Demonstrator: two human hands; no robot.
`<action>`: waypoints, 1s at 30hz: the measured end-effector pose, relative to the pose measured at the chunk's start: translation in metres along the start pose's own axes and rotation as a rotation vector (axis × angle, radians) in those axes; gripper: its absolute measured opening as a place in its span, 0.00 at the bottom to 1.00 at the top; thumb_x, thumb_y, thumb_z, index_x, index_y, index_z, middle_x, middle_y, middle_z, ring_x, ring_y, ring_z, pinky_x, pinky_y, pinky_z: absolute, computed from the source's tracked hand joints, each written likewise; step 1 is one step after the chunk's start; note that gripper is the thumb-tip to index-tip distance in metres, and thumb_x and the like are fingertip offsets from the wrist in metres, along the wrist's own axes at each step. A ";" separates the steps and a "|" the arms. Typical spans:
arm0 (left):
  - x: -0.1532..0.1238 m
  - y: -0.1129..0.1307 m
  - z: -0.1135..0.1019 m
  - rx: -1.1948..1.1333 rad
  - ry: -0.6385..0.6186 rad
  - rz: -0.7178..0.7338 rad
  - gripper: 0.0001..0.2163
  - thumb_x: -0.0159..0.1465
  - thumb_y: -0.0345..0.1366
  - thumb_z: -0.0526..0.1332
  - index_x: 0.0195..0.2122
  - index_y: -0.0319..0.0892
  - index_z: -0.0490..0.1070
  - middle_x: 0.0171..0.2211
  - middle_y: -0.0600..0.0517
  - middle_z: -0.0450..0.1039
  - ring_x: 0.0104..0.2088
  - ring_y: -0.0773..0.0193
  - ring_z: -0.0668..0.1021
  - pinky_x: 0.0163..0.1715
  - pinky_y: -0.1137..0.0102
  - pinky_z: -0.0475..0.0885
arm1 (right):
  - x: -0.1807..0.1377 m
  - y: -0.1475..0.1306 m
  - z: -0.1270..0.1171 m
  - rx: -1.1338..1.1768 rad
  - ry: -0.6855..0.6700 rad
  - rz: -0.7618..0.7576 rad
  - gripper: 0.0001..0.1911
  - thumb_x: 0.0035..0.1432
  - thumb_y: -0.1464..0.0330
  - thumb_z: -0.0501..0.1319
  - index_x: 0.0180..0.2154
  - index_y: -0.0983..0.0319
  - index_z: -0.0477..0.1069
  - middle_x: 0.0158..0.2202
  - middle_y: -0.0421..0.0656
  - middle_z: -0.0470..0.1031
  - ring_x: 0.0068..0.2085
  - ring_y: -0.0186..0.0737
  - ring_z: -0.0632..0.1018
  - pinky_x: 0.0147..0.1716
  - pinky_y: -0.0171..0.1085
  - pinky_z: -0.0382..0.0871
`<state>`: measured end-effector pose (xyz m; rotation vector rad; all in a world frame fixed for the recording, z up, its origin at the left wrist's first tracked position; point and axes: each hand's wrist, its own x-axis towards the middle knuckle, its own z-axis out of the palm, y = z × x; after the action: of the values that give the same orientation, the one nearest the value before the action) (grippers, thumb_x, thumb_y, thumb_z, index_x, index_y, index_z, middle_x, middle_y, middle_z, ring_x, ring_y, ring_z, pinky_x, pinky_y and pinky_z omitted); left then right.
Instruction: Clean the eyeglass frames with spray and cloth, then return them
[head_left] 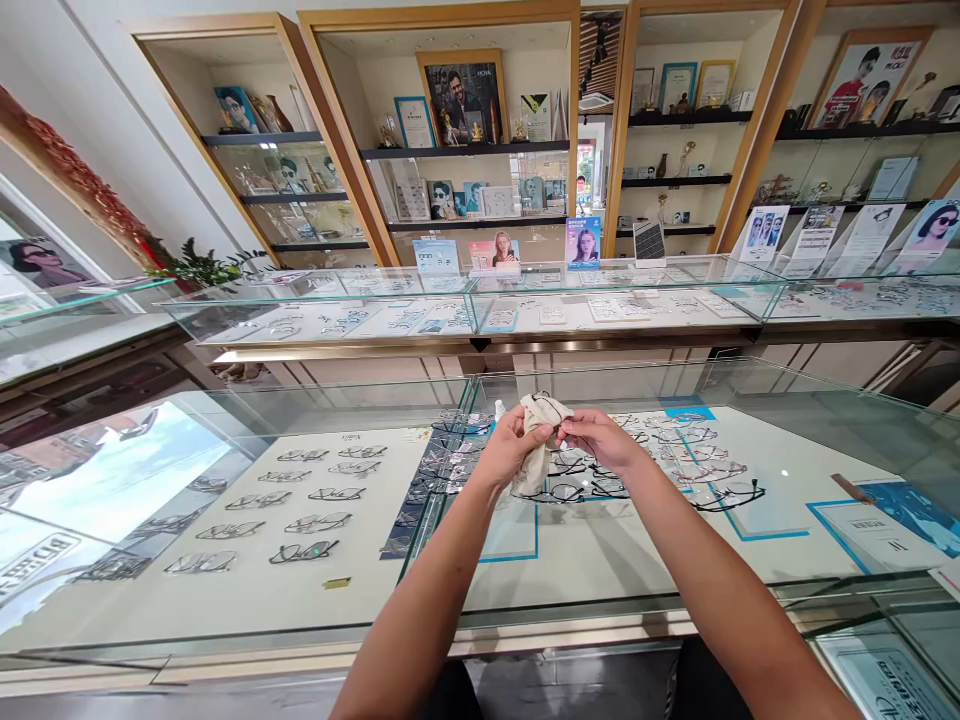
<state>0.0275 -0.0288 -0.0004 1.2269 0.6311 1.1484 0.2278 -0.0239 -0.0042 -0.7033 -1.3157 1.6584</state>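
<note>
Both my hands meet above the glass display counter [600, 560]. My left hand [510, 445] is closed on a cream cleaning cloth [536, 465] that hangs down from it. My right hand [600, 438] pinches a pair of dark-framed eyeglasses [546, 405], partly wrapped in the cloth, so only part of the frame shows. Under the glass lie several rows of eyeglasses [307, 500] on white trays.
A small white spray bottle [499, 409] stands on the counter just behind my left hand. A second glass counter [480, 315] runs across behind, with small poster stands on top. Wall shelves [465, 150] hold frames and trophies. A plant [202, 268] sits far left.
</note>
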 end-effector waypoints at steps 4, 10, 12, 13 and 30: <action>0.000 -0.002 0.009 -0.020 0.055 0.019 0.25 0.49 0.45 0.84 0.38 0.41 0.74 0.26 0.54 0.78 0.25 0.66 0.77 0.31 0.71 0.74 | 0.001 0.004 0.007 0.041 -0.027 0.016 0.21 0.47 0.52 0.81 0.31 0.62 0.84 0.31 0.44 0.83 0.36 0.39 0.77 0.39 0.39 0.64; -0.002 -0.005 0.016 -0.015 0.130 0.045 0.24 0.52 0.52 0.81 0.33 0.43 0.70 0.20 0.58 0.73 0.20 0.66 0.75 0.25 0.69 0.73 | 0.002 0.007 0.013 0.004 -0.100 -0.015 0.23 0.48 0.50 0.81 0.31 0.62 0.84 0.31 0.43 0.82 0.35 0.38 0.75 0.38 0.39 0.64; -0.003 -0.006 0.018 -0.001 0.151 0.049 0.24 0.55 0.55 0.79 0.32 0.44 0.69 0.19 0.57 0.73 0.19 0.65 0.74 0.24 0.69 0.73 | 0.002 0.009 0.015 -0.006 -0.109 -0.011 0.23 0.49 0.49 0.80 0.31 0.62 0.84 0.32 0.43 0.82 0.34 0.37 0.74 0.37 0.39 0.63; -0.003 -0.006 0.019 0.006 0.169 0.054 0.25 0.55 0.57 0.78 0.31 0.44 0.69 0.18 0.57 0.72 0.18 0.65 0.74 0.23 0.69 0.72 | 0.002 0.010 0.015 -0.012 -0.111 -0.005 0.23 0.49 0.49 0.80 0.31 0.62 0.84 0.32 0.43 0.82 0.34 0.36 0.73 0.37 0.39 0.63; -0.001 -0.005 0.006 0.029 0.063 0.052 0.24 0.54 0.52 0.81 0.37 0.40 0.76 0.26 0.53 0.78 0.26 0.65 0.77 0.30 0.70 0.73 | 0.000 0.002 0.004 0.001 -0.060 -0.019 0.20 0.50 0.52 0.79 0.29 0.61 0.81 0.30 0.44 0.81 0.33 0.39 0.73 0.37 0.40 0.61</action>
<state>0.0336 -0.0320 -0.0035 1.2417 0.6680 1.2295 0.2239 -0.0256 -0.0051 -0.6430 -1.3597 1.6760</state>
